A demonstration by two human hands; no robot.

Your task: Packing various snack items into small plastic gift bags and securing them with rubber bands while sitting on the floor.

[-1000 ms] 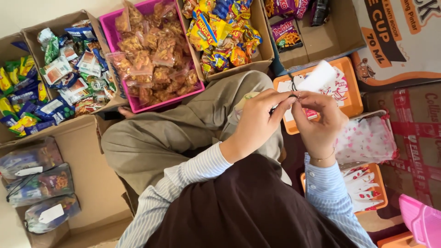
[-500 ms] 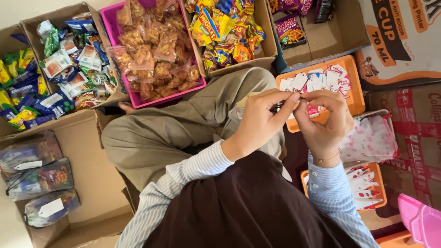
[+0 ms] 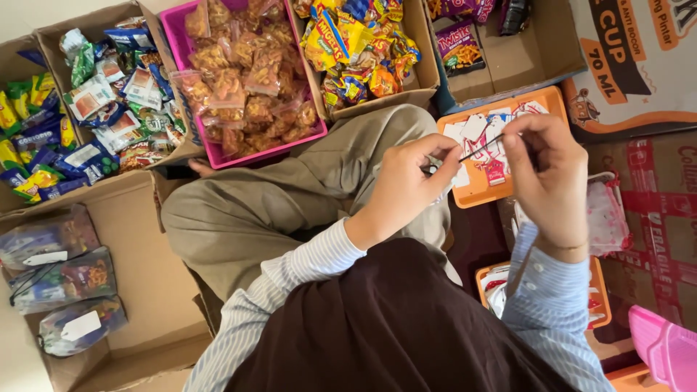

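Note:
My left hand (image 3: 405,183) is over my lap, fingers pinched on one end of a thin black string (image 3: 481,147) and on a small pale item that is mostly hidden under the hand. My right hand (image 3: 548,174) is raised to the right, pinching the other end, so the string runs taut between the hands. Both hands hover over an orange tray (image 3: 473,194) of small white and red paper tags (image 3: 488,131).
A pink basket (image 3: 173,38) of orange snack bags and several cardboard boxes of snack packets (image 3: 109,94) stand ahead. Filled clear bags with tags (image 3: 65,283) lie in a box at left. Dotted pouches (image 3: 608,218), another orange tray (image 3: 600,290) and a pink plastic piece (image 3: 664,348) sit at right.
My right hand has drawn away up and to the right, pulling the black string taut. The left hand stays near my lap. The white tag held earlier is no longer raised.

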